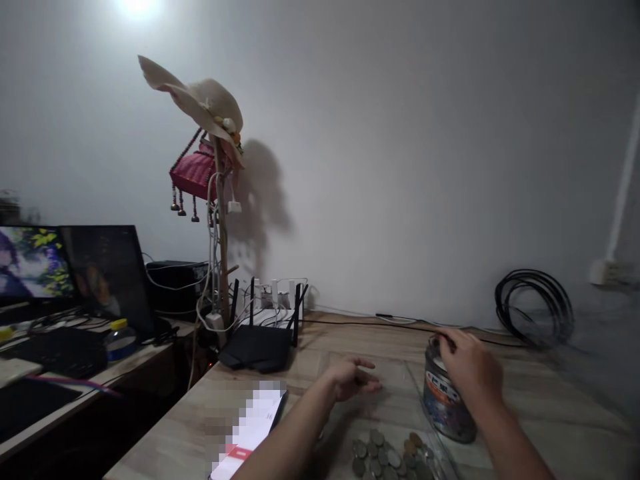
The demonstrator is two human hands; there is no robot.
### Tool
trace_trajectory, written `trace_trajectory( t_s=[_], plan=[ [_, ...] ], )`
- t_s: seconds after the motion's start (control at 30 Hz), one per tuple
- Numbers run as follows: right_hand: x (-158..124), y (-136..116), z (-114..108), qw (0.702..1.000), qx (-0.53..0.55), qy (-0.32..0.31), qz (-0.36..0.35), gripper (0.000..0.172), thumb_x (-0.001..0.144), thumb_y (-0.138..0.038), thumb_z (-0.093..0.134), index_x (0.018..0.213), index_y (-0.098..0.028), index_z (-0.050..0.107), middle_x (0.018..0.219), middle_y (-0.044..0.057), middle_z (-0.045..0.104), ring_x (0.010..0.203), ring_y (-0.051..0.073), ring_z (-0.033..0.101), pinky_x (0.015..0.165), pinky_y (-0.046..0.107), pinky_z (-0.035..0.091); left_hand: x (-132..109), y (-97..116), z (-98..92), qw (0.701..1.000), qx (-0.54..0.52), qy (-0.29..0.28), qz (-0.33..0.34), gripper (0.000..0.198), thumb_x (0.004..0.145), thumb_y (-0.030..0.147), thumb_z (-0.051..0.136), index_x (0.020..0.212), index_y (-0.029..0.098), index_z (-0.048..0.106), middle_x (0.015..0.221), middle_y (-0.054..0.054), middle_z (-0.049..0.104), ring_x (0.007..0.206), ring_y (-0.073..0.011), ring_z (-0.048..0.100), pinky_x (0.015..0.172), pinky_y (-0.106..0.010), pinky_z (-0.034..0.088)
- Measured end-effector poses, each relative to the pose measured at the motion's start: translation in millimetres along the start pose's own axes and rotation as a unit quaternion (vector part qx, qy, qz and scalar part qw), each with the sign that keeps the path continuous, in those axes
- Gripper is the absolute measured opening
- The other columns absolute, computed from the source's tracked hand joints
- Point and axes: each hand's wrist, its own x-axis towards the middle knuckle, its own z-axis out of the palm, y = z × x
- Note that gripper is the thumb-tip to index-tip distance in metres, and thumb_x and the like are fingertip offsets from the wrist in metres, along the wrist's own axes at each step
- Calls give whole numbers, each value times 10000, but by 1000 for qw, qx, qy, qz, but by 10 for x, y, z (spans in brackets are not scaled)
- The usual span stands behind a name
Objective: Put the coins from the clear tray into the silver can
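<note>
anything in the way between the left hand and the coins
Nothing visible stands between the left hand and the coins. A clear plastic edge runs to their right, between them and the can.

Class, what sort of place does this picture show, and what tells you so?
Probably a study or workspace in a home: a lit, rectangular computer monitor stands at the far left, while a cream, wide-brimmed hat and a pink, bead-strapped handbag hang like personal belongings.

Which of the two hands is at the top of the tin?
The right hand: it is at the top of the tin, while the left hand is open, apart from the tin and nearer to the phone.
</note>
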Motion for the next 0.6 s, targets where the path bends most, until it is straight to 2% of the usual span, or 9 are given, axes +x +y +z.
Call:
trace_trajectory(
  t_s=[0.1, 0.2, 0.3, 0.37, 0.43, 0.5, 0.6],
  plan=[
    [44, 136, -7, 995, -64, -58, 53, 260, 684, -334, 421, 785, -260, 648, 735, 57, 616, 634, 180, 532, 503, 268, 323, 12, -14, -7, 1000, -4, 15, 15, 433, 597, -10, 532, 988, 106, 385, 779, -98, 596, 748, -158, 607, 655, -220, 439],
    [58, 192, 22, 993, -75, -75, 48, 242, 654, -327, 442, 746, -255, 653, 689, 52, 620, 648, 192, 530, 548, 289, 333, -2, -4, 7, 1000, -5, 16, 11, 466, 606, -11, 522, 1029, 107, 368, 804, -101, 596, 750, -160, 609, 618, -207, 447],
    [53, 141, 25, 998, -65, -14, 15, 229, 667, -312, 437, 736, -233, 640, 728, 49, 627, 726, 214, 526, 613, 322, 344, -34, 20, 33, 1000, -6, 4, 7, 472, 618, -26, 469, 1059, 97, 353, 825, -115, 598, 706, -148, 614, 601, -201, 447],
    [28, 39, 21, 998, -7, 49, -37, 234, 701, -297, 419, 776, -210, 622, 792, 47, 623, 789, 205, 516, 686, 324, 354, -56, 34, 46, 1000, -3, -6, 9, 473, 628, -25, 436, 1077, 96, 348, 834, -116, 598, 682, -138, 613, 597, -204, 446],
    [-34, -111, 45, 991, 76, 62, -95, 248, 740, -278, 389, 833, -190, 601, 837, 50, 612, 821, 177, 509, 739, 297, 358, -68, 41, 52, 1000, -3, -17, 14, 489, 634, -11, 434, 1100, 103, 340, 843, -112, 597, 686, -135, 611, 600, -206, 443],
    [-141, -286, 121, 982, 137, -11, -132, 257, 763, -271, 365, 848, -188, 593, 838, 54, 603, 804, 158, 515, 732, 270, 367, -65, 38, 48, 999, -4, -31, 14, 523, 632, 5, 451, 1128, 114, 325, 843, -105, 597, 700, -137, 608, 611, -211, 438],
    [-350, -515, 319, 956, 162, -186, -158, 246, 747, -280, 391, 844, -206, 605, 854, 52, 600, 804, 162, 521, 708, 263, 372, -35, 19, 33, 998, -9, -55, 19, 497, 627, 25, 464, 1104, 132, 376, 779, -57, 590, 664, -124, 596, 616, -227, 434]
  ],
)
